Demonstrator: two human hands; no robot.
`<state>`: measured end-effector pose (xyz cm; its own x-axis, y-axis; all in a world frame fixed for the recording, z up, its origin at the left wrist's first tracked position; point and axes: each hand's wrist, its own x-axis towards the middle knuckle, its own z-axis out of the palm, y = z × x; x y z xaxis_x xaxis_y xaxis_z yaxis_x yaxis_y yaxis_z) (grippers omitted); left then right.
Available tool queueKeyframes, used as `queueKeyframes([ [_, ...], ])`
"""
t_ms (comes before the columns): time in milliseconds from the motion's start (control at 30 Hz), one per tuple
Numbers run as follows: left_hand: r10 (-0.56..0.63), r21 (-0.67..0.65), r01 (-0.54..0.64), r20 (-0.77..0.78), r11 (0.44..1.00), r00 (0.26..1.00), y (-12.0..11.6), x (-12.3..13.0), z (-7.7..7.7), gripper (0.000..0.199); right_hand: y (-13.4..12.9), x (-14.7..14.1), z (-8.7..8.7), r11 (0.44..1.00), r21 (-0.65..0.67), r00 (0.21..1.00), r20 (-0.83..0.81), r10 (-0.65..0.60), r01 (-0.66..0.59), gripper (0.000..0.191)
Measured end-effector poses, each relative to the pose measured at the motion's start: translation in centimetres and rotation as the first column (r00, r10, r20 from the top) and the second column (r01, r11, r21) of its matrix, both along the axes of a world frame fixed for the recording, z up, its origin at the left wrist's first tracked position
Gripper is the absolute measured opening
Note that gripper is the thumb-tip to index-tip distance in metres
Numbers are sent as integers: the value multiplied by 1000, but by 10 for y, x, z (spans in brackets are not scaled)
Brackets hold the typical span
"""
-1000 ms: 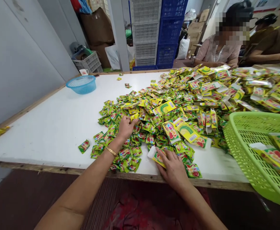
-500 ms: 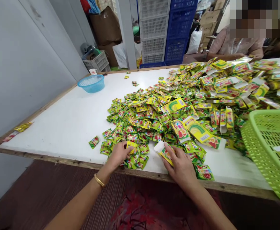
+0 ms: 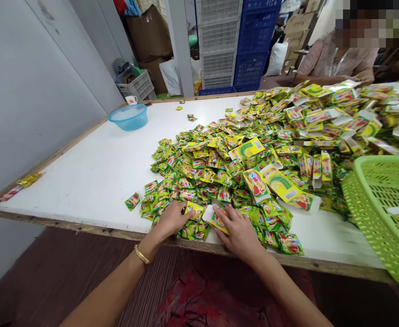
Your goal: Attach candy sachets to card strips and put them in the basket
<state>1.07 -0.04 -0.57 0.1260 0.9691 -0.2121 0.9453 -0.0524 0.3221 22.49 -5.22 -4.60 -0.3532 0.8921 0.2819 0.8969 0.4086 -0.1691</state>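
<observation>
My left hand (image 3: 172, 220) is closed on a yellow candy packet (image 3: 195, 210) at the near edge of a heap of small wrapped packets. Just to its right, my right hand (image 3: 238, 229) grips a small yellow and green candy box (image 3: 216, 219). The box lies low over the table with its white open flap facing the left hand's packet. Green packets (image 3: 195, 230) lie under and around both hands. Behind the right hand rest printed candy boxes (image 3: 256, 185), on top of the heap (image 3: 186, 170).
A green plastic basket (image 3: 359, 181) stands at the right edge, with a box inside. At the far left of the white table (image 3: 83, 181) sits a blue basket (image 3: 129, 119). Stacked crates (image 3: 220, 41) stand behind. Across the table sits another person (image 3: 336, 59).
My right hand has moved left with the candy box, bringing its open flap close to the packet in my left hand. My left hand has barely shifted.
</observation>
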Motion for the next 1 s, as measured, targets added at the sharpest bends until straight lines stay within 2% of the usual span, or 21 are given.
queueKeyframes([
  [100,32,30,-34,84,999,996,0,6,-2,18,-1,-1,2,1000,-24,1000,7,-7,7,50],
  [167,44,-45,-34,220,998,974,1,8,-2,9,-1,-1,2,999,-47,1000,7,-10,10,52],
  [233,63,-157,0,396,988,916,3,6,-1,11,-1,-1,1,998,-61,1000,12,-17,17,53],
  [333,128,-271,49,599,961,791,4,-1,3,13,0,1,-1,998,-54,1000,8,-12,13,52],
  [467,296,-299,-94,754,950,587,3,-4,18,24,2,3,-1,999,-29,998,-53,32,-34,49],
  [567,327,-289,-153,863,945,385,2,11,24,32,4,0,1,998,-6,992,-115,55,-56,49],
  [600,316,-282,-148,887,948,336,1,19,23,34,5,-1,1,998,4,989,-131,62,-62,49],
  [667,292,-259,-149,913,954,283,-1,34,15,33,6,-3,0,998,30,985,-165,57,-52,49],
  [767,280,-235,-187,921,954,271,-4,49,1,32,6,-2,-4,995,104,974,-227,21,2,50],
  [833,279,-232,-186,917,955,287,-5,50,-4,32,6,-1,-8,988,151,969,-248,17,21,51],
  [900,277,-242,-142,900,960,336,-5,46,-3,31,7,0,-10,985,169,968,-250,15,29,52],
  [1000,256,-280,-19,849,960,462,1,33,9,28,7,0,-9,983,183,972,-233,10,34,52],
])
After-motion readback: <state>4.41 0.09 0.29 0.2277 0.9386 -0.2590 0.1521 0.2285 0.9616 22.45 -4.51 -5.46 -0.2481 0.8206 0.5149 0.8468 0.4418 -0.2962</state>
